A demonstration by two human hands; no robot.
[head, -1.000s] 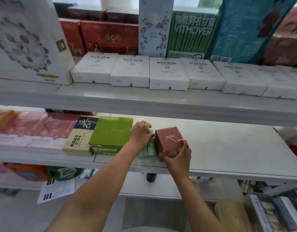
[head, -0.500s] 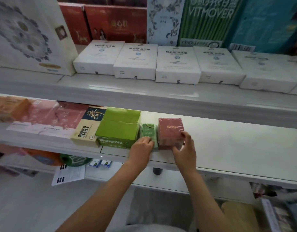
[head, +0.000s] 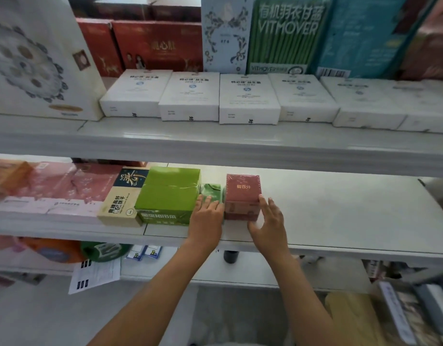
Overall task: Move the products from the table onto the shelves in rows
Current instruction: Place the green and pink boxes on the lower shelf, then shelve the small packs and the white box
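A dark red cube-shaped box (head: 243, 193) stands on the middle shelf (head: 340, 216), next to a small green packet (head: 211, 192) and a larger green box (head: 169, 193). My left hand (head: 206, 218) lies flat with its fingers against the front of the small green packet. Just right of the red box, my right hand (head: 269, 221) has its fingers spread and its fingertips touch the box's lower right corner. Neither hand grips anything.
Left of the green box lie a beige and dark biscuit box (head: 121, 198) and pink flat boxes (head: 58, 191). The upper shelf (head: 215, 143) carries a row of white boxes (head: 248, 98) with tall boxes behind. Items sit under the middle shelf.
My right hand has let go of the red box and now rests open at its right corner. My left hand slid from the packet's top to its front. The row sits tighter.
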